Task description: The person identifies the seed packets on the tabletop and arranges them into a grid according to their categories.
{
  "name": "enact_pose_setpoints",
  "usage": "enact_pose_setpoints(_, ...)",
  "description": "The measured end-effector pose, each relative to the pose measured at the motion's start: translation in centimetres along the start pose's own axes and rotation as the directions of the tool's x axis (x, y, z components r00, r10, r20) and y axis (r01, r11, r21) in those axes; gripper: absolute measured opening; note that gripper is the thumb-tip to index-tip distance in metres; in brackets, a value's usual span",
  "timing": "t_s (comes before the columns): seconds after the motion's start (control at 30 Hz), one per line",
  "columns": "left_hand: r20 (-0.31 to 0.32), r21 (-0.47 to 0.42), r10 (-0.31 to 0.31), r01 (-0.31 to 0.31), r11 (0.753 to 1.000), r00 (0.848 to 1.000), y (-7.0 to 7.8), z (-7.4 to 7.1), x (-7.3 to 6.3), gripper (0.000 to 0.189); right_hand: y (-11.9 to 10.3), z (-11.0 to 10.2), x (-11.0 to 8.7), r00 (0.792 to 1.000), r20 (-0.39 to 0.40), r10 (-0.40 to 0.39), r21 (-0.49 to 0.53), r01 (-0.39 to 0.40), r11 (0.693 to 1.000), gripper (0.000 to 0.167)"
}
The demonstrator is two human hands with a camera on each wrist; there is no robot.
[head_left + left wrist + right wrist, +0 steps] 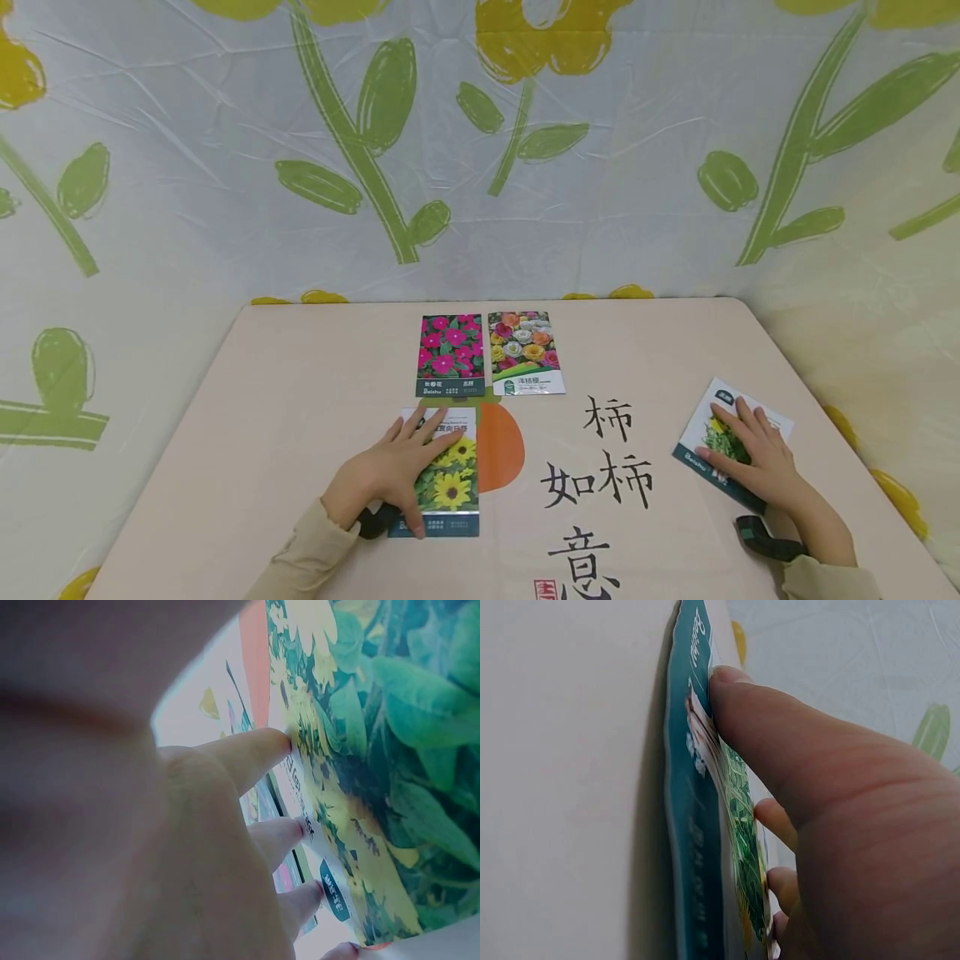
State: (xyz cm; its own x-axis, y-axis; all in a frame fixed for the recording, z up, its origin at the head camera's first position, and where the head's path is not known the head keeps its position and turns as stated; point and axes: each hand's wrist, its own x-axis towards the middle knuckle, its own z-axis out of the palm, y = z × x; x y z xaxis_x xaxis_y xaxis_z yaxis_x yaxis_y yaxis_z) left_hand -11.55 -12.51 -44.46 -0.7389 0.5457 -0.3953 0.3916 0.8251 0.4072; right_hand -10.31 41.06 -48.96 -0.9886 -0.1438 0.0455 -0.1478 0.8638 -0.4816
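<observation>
My left hand (375, 475) lies with straight, spread fingers on a seed packet with yellow sunflowers (452, 492), left of the table's middle. In the left wrist view its fingertips touch the white top part of that sunflower packet (420, 712), near a dark green label. At the right, my right hand (768, 462) rests with spread fingers on a tilted seed packet with green plants (720, 437) and a dark green bottom band. The right wrist view shows the thumb (757, 720) pressing by that band, the packet's edge (686, 862) slightly wavy; the hand covers much of its picture.
Two more seed packets lie side by side farther back: one with pink flowers (452, 350), one with mixed-colour blooms (525, 354). The pale table (300, 375) bears printed black characters (600, 483) and an orange fruit print (501, 446). A flower-patterned curtain (600, 233) hangs behind.
</observation>
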Motion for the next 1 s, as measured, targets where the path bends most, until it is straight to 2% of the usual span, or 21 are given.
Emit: enact_pose_setpoints(1.0,-0.027,0.032,0.042,-0.041,0.999,0.999,0.5,-0.01,0.69,0.127,0.03,-0.07,0.04,1.0,0.018,0.018,0.003,-0.018,1.0,0.08)
